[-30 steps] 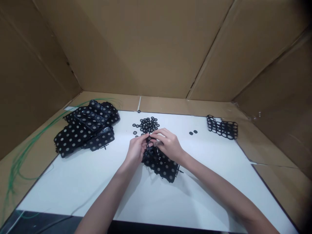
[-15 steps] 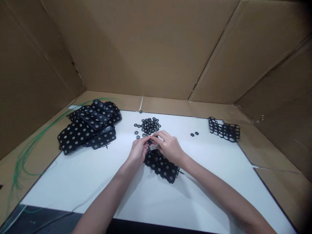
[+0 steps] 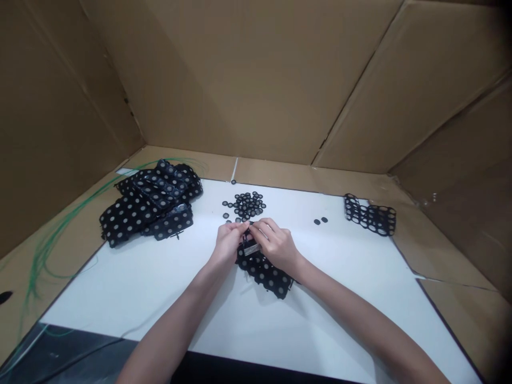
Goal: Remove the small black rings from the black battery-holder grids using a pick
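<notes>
The black perforated panel (image 3: 264, 273) with grey discs in its openings lies on the white sheet (image 3: 120, 290), at lower centre of the frame, its long axis running from upper left to lower right. The right hand (image 3: 276, 246) sits over the panel's upper end and is the nearer; the left hand (image 3: 229, 241) lies just beside that end, to the left. Both hands are curled, fingertips meeting near a small silver strip (image 3: 251, 249); whether either grips it or the panel cannot be told. A pile of small black rings (image 3: 245, 207) lies just above the hands. Stacked panels (image 3: 150, 205) lie well apart at upper left; an open honeycomb frame (image 3: 370, 214) lies at right, near the sheet's far edge.
</notes>
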{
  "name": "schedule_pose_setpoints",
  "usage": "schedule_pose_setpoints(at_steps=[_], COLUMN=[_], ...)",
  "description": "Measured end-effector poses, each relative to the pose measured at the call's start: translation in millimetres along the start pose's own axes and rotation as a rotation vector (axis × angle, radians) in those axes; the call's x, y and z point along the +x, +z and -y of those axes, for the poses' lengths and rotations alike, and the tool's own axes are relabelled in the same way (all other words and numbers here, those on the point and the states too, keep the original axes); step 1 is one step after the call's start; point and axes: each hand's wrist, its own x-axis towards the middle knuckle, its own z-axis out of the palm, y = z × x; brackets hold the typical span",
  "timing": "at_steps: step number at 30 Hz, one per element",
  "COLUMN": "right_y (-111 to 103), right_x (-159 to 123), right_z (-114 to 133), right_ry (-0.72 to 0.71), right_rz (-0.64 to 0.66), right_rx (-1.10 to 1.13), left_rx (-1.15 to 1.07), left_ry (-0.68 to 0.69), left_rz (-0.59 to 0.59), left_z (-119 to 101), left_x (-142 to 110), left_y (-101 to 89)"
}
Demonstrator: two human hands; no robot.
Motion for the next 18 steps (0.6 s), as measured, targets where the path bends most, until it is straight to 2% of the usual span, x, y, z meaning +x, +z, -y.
schedule_pose_setpoints(at_steps=[7, 14, 18], right_y=[2.7, -4.6, -9.0], right_x=[-7.2, -7.9, -7.0], right_z=[0.8, -7.6, -10.1], right_ry=[0.008, 0.238, 0.24], right_rz=[-0.067, -0.088, -0.09], right_rx=[0.056, 0.306, 0.35], left_rx=[0.008, -0.029, -0.022], left_ry=[0.002, -0.071, -0.082], left_rz=[0.004, 0.109, 0.159], left_z=[-3.3, -18.7, -21.9], left_x=[-5.7, -11.9, -12.3], left_y=[3.3, 6.5, 4.2])
